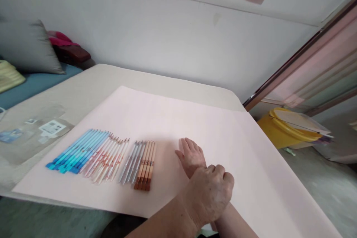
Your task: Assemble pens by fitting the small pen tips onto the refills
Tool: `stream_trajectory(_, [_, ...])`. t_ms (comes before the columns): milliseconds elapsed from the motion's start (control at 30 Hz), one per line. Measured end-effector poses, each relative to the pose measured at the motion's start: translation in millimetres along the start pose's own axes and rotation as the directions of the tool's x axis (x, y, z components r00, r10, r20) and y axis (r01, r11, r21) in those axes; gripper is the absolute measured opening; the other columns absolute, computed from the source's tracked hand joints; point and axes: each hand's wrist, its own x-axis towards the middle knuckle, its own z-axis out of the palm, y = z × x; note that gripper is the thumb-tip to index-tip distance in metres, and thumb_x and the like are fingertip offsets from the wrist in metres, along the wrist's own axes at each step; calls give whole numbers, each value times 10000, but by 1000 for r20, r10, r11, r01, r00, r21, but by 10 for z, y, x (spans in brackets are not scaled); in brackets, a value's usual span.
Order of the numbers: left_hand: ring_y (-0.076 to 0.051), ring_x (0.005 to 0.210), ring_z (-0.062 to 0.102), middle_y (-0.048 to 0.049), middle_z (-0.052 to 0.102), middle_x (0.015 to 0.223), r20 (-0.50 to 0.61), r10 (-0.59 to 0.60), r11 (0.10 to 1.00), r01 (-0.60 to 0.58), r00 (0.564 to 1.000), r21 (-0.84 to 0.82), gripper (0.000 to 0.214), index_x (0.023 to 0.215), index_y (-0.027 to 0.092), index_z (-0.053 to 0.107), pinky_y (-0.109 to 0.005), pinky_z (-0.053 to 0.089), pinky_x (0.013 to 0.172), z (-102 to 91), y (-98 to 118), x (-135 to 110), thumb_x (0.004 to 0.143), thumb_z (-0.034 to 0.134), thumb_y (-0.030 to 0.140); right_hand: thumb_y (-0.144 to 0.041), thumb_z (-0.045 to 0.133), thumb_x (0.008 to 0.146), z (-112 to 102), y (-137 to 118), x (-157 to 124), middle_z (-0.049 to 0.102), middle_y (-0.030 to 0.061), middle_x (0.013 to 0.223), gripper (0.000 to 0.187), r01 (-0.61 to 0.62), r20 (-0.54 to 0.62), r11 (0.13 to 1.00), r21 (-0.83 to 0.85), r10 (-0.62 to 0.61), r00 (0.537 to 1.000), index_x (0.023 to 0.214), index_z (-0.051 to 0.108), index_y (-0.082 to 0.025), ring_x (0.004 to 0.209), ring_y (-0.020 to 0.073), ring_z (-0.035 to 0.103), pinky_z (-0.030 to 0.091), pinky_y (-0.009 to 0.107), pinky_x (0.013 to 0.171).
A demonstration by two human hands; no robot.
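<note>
My arms cross over the pale pink sheet. My left hand (212,189) lies closed over my right wrist, its fingers curled and their tips hidden. Beyond it, my right hand (193,156) rests palm down with fingers stretched out, holding nothing. Left of my hands, pens lie sorted by colour in side-by-side groups, tips pointing away. The brown-orange pens (145,165) are nearest to me. Then come the grey pens (133,161), the white pens with red patterns (107,159) and the blue pens (79,150) farthest left.
The pink sheet (167,115) covers much of the table (167,83), which meets a white wall. Clear plastic packaging (33,134) lies at the left. A grey cushion (28,46) stands behind it. On the floor at the right is a yellow bin (279,130).
</note>
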Motion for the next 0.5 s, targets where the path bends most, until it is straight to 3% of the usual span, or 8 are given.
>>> stream_trajectory(133, [-165,707,517,-52,505,795,-25,2,1000,-2,1000,13,74,848,135,478,-295,444,577,21,-16,-12,789,465,178,-465,421,890,190,64,-23,312,105,1463,574,16,85,1000,-7,-15,996,1393,326,-207,1345,273,251,230,490,1045])
stream_trajectory(300, [-166,706,534,-58,524,787,-69,-31,998,35,997,52,60,821,143,486,-299,459,594,29,-28,-9,802,430,133,-500,407,887,359,34,-82,295,110,1469,583,26,10,999,-38,-25,1000,1395,339,-223,1354,276,236,179,520,1060])
stream_trajectory(433, [-171,715,552,-51,541,787,7,-46,998,46,999,33,51,829,139,507,-312,479,616,68,-56,2,794,480,164,-459,443,880,386,26,-90,319,102,1459,555,10,-36,1000,-29,-11,999,1384,363,-241,1343,278,262,187,515,1054])
stream_trajectory(500, [-170,742,569,-46,557,791,32,-123,992,122,992,40,59,825,147,529,-332,490,662,156,-89,30,795,479,134,-444,472,868,363,18,-89,326,91,1457,557,-5,-43,1000,-17,5,999,1380,368,-253,1345,276,258,175,510,1058])
